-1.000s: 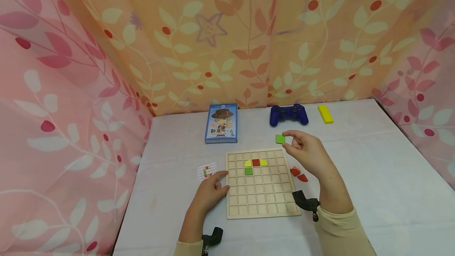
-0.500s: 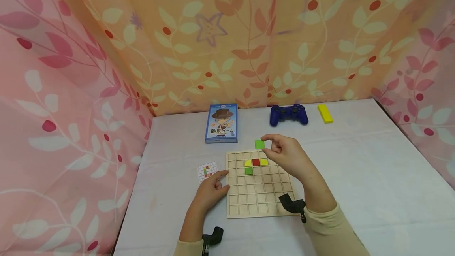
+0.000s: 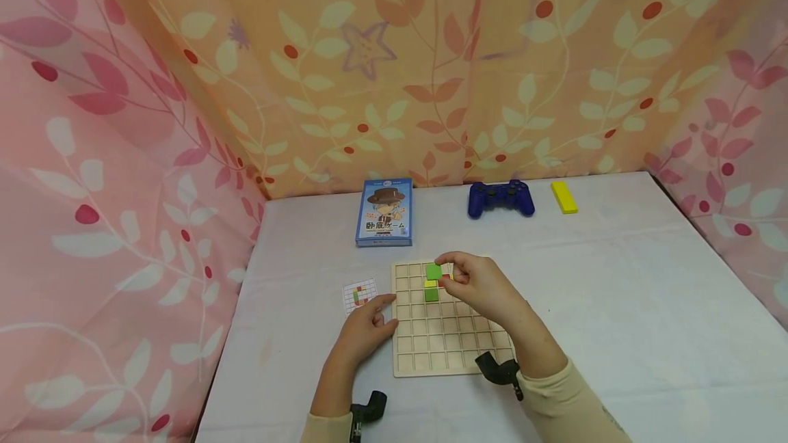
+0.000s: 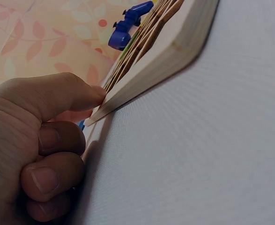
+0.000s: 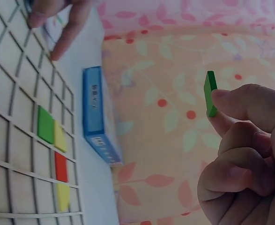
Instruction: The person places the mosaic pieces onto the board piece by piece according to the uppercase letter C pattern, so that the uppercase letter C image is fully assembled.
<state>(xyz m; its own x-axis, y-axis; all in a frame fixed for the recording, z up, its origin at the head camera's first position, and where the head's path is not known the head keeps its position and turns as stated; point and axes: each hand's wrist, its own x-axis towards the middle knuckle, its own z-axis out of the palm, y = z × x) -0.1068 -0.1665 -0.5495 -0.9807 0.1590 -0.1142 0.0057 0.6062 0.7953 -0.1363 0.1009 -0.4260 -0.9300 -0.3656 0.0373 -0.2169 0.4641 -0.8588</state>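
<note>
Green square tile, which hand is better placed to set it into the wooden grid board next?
The right hand. It already pinches the green square tile above the wooden grid board's top rows, beside the placed tiles. The left hand rests against the board's left edge, steadying it.

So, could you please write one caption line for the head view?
Right hand pinches a green tile above the wooden grid board; left hand steadies its edge.

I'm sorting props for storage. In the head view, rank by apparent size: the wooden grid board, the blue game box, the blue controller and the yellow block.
1. wooden grid board
2. blue game box
3. blue controller
4. yellow block

The board lies nearer the camera, which enlarges it, but its lead looks safe.
</note>
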